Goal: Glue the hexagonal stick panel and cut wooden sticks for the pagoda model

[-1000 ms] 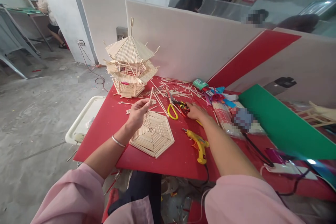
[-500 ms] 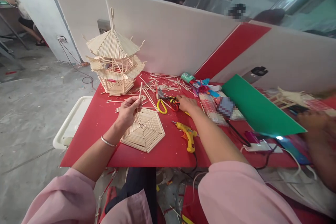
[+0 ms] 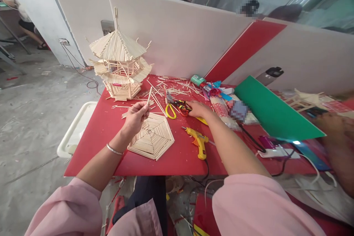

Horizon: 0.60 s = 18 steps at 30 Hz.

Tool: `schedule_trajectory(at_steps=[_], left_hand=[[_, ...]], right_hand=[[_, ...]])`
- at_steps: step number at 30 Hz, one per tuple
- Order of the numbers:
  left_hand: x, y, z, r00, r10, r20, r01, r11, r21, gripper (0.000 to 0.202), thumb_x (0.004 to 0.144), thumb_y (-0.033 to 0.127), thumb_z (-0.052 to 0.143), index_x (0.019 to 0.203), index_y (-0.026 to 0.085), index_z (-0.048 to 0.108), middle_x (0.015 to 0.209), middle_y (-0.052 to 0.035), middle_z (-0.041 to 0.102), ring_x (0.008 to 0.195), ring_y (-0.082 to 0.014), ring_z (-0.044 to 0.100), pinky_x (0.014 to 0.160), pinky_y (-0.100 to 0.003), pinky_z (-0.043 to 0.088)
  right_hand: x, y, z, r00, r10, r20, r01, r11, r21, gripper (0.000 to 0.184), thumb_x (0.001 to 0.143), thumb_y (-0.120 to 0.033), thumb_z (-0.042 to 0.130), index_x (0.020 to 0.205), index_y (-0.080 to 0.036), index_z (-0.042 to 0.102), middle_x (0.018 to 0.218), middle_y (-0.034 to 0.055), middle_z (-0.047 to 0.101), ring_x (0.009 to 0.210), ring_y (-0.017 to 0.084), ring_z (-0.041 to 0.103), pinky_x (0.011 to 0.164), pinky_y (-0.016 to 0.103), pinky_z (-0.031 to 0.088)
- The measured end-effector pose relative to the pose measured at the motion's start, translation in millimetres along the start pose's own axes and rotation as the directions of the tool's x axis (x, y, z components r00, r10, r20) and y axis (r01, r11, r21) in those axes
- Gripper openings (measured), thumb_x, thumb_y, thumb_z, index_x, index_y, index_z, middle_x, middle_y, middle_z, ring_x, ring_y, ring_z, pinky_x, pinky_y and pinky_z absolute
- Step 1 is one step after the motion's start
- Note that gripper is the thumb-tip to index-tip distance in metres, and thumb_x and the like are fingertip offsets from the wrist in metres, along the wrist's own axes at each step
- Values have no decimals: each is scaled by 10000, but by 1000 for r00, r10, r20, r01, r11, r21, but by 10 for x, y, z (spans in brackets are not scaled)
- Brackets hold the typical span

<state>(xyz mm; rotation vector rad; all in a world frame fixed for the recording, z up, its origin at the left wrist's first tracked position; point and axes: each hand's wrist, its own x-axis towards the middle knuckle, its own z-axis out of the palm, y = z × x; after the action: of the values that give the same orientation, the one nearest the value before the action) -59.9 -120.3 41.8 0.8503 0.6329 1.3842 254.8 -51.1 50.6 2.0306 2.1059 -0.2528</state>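
My left hand [image 3: 136,116] pinches a short, thin wooden stick [image 3: 149,96] that points up between thumb and fingers. Below that hand, an octagon-like flat panel of glued sticks [image 3: 155,138] lies on the red table. My right hand [image 3: 199,110] is low over the table, its fingers closed at the handle ends of red-and-black pliers [image 3: 186,107]; the fingertips are partly hidden. Touching the pliers on the left are scissors with yellow handles [image 3: 170,111]. A yellow glue gun [image 3: 198,142] rests nearer me, nozzle to the left. Part of a yellow object [image 3: 203,120] shows under my right wrist.
A pagoda model of sticks [image 3: 118,64] stands at the back left. Loose sticks [image 3: 177,90] litter the table behind my hands. Bagged sticks [image 3: 221,108], a green board [image 3: 276,110] and a power strip [image 3: 279,152] lie rightward. Another person's blurred arm [image 3: 337,143] is at far right.
My right hand has shifted slightly to the right, showing more of the pliers' handles. The stick in my left hand has tilted slightly to the right.
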Motion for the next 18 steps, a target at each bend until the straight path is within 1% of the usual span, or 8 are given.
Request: schedule_trajectory(at_steps=[3, 6, 8, 11, 14, 15, 17, 18], left_hand=[[0, 0, -4, 1000, -1, -4, 1, 1000, 6, 251, 678, 372, 858, 738, 191, 695, 606, 13, 573, 512, -60, 448, 459, -215, 318], [1, -11, -7, 1000, -3, 5, 3, 1000, 10, 250, 685, 368, 851, 745, 184, 693, 592, 16, 560, 508, -59, 440, 467, -215, 323], [2, -17, -10, 1000, -6, 7, 6, 1000, 11, 252, 682, 366, 853, 746, 183, 692, 589, 19, 555, 507, -57, 439, 470, -215, 325], [5, -18, -13, 1000, -6, 1, 6, 1000, 8, 257, 675, 367, 864, 736, 187, 691, 602, 17, 562, 508, -57, 442, 466, -218, 313], [8, -23, -15, 1000, 5, -9, -5, 1000, 7, 245, 686, 368, 860, 736, 193, 696, 611, 15, 565, 511, -58, 443, 465, -222, 306], [8, -29, -14, 1000, 11, -9, -10, 1000, 9, 242, 687, 370, 859, 740, 196, 700, 604, 16, 563, 511, -59, 441, 466, -223, 308], [7, -46, -10, 1000, 16, 2, -16, 1000, 17, 248, 679, 378, 863, 749, 197, 709, 588, 20, 558, 509, -61, 442, 467, -225, 308], [5, -56, -6, 1000, 16, 10, -16, 1000, 22, 255, 676, 382, 865, 750, 194, 709, 584, 19, 559, 507, -62, 443, 466, -225, 305]], right_hand=[[-47, 42, -36, 1000, -23, -5, 23, 999, 32, 687, 794, -329, 662, 1461, -301, 499, 1489, 71, 542, 1266, 280, 581, 1019, 329, 464], [-114, 59, -74, 1000, -11, -29, 13, 998, 54, 645, 815, -257, 609, 1452, -276, 517, 1461, 88, 571, 1267, 286, 584, 1011, 343, 467], [-174, 26, -95, 999, -10, -39, 13, 997, 71, 566, 822, -242, 601, 1388, -260, 587, 1393, 92, 630, 1230, 288, 609, 990, 345, 479], [-303, -139, -107, 997, -50, -54, 56, 992, 112, 434, 833, -259, 625, 1264, -267, 682, 1280, 77, 704, 1140, 276, 656, 949, 339, 499], [-484, -457, -98, 987, -127, -97, 144, 970, 194, 353, 889, -306, 599, 1225, -278, 703, 1202, 55, 739, 1058, 238, 683, 920, 330, 514], [-552, -589, -100, 978, -156, -136, 187, 947, 260, 346, 917, -334, 572, 1238, -286, 693, 1172, 37, 749, 1026, 214, 691, 901, 319, 523], [-686, -861, -126, 932, -158, -325, 317, 790, 524, 382, 919, -393, 588, 1260, -248, 680, 1077, 44, 765, 942, 195, 703, 854, 322, 545], [-748, -992, -154, 903, -136, -407, 377, 706, 600, 420, 900, -430, 619, 1268, -236, 675, 1010, 44, 767, 875, 187, 701, 818, 326, 554]])
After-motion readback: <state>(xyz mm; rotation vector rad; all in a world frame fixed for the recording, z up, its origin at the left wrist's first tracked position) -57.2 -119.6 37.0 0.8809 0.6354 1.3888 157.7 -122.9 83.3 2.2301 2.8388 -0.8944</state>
